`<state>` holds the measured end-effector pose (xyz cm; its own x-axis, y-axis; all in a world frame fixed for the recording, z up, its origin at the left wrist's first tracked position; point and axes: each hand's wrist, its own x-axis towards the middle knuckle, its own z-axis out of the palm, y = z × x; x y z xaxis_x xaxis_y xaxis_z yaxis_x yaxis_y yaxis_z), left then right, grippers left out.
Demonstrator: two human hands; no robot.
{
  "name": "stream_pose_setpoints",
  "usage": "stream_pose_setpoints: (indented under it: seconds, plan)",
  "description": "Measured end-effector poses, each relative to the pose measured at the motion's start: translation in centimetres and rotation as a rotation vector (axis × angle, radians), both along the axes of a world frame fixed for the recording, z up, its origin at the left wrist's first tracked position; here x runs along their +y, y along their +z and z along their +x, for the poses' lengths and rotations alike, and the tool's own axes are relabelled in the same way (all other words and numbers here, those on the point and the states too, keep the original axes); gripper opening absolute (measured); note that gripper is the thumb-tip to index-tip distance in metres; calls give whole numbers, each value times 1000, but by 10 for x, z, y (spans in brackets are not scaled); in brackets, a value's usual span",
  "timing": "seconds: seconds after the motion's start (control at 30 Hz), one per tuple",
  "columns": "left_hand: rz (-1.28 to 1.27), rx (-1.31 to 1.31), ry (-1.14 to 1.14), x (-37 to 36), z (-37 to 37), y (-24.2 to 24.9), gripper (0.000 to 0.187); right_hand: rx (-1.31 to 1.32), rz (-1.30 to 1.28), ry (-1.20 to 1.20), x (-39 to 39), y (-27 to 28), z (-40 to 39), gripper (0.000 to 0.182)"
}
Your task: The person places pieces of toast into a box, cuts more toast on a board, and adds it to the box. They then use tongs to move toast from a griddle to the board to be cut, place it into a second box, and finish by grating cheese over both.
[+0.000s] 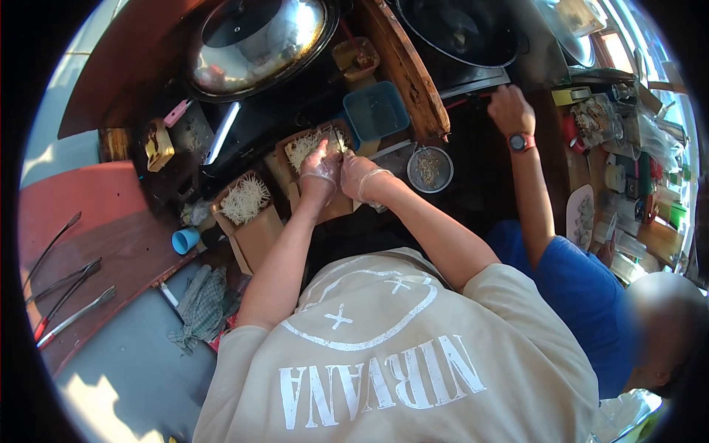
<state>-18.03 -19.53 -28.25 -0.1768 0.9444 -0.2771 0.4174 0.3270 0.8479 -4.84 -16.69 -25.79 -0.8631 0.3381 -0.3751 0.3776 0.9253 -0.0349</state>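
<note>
My left hand [319, 173] and my right hand [359, 177], both in clear plastic gloves, meet over an open cardboard box [341, 207] filled with pale, thin shreds [301, 150]. The fingers of both hands are closed and pressed close together at the box's far right part. What lies between them is too small and covered to name. To the left stands a second open cardboard box [255, 240], heaped with similar pale shreds [245, 199].
A lidded pan [258, 44] and a dark wok [461, 29] stand at the back. A blue-green tub [375, 111] and a round bowl [430, 170] flank the box. At right, a co-worker's arm [538, 192] reaches in. Tongs [74, 277] lie left.
</note>
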Motion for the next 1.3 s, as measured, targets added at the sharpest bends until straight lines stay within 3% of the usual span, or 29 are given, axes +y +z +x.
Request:
stream_pose_setpoints:
  seconds: [0.1, 0.2, 0.27, 0.37, 0.43, 0.5, 0.6, 0.67, 0.77, 0.83, 0.97, 1.03, 1.13, 1.17, 1.2, 1.27, 1.3]
  plan:
    - [-70, -126, 61, 5, 0, 0, 52, -160, -139, 125, 11, 23, -3, 25]
    - [-113, -86, 73, 11, -5, 8, 50, -97, -136, 80, 6, 16, -2, 25]
    - [-137, 136, -18, 18, -10, 8, 48, -17, -89, 61, 2, 18, -2, 24]
    - [-11, 60, 17, 18, -13, -31, 44, -45, -152, 8, 2, 18, -5, 22]
    - [104, 36, 3, 20, -11, -33, 42, -38, -139, 35, 4, 20, -2, 22]
    - [40, -1, 16, 20, -10, -31, 44, -39, -124, 56, 3, 21, 1, 22]
    - [42, 6, 20, 25, -3, -24, 45, 14, -179, -84, 4, 24, 5, 22]
    - [101, 56, 12, 24, 0, -21, 43, -37, -98, 85, 4, 30, 6, 23]
    - [22, 62, 36, 23, -2, -21, 40, -35, -154, 8, -2, 25, 6, 24]
    - [115, -119, 76, 20, -6, -39, 38, -38, -125, 35, -5, 21, 6, 25]
    - [102, -180, 101, 16, -17, -62, 34, -120, -84, 169, -5, 29, 1, 26]
    - [87, -8, 205, 15, -23, -64, 37, -99, -99, 122, -8, 27, 1, 27]
    - [26, 228, 180, 11, -51, -62, 38, -81, -120, 103, -7, 16, 3, 27]
    - [115, 66, 232, 3, -56, -61, 37, -82, -125, 133, -7, 11, 3, 27]
    - [115, 69, 231, -5, -62, -57, 37, -78, -126, 132, -4, 19, 2, 27]
    - [57, -743, 436, -22, -73, -39, 33, -229, -248, 174, 4, 43, -6, 36]
    - [-37, -820, 500, -26, -75, -13, 37, -226, -246, 177, 1, 35, -10, 36]
